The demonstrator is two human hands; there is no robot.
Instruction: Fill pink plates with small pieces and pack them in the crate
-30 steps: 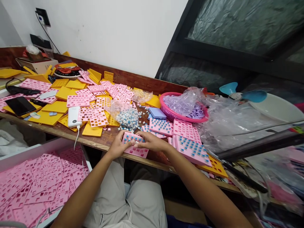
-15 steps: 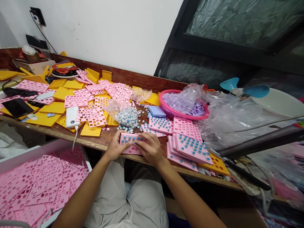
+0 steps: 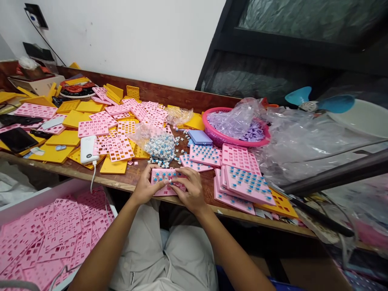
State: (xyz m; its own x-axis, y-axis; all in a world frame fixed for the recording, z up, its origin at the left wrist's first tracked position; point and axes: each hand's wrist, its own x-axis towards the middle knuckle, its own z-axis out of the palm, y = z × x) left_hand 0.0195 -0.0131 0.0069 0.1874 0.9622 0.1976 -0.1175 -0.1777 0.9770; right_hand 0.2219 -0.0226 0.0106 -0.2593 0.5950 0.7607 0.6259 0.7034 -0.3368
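Both hands (image 3: 169, 186) together, fingers seemingly curled

A long wooden table (image 3: 136, 181) runs along a plain white wall (image 3: 136, 36). Above the table's far left end a socket (image 3: 35, 16) is fixed to the wall. Right of the wall stands a dark-framed window (image 3: 303, 44) behind crinkled sheeting.

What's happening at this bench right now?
A seated person holds a pink plate at the bench's near edge. The left hand steadies its left end; the right hand presses on its top, which is partly filled with blue-topped switches. A bag of loose switches lies just behind, filled plates to the right.
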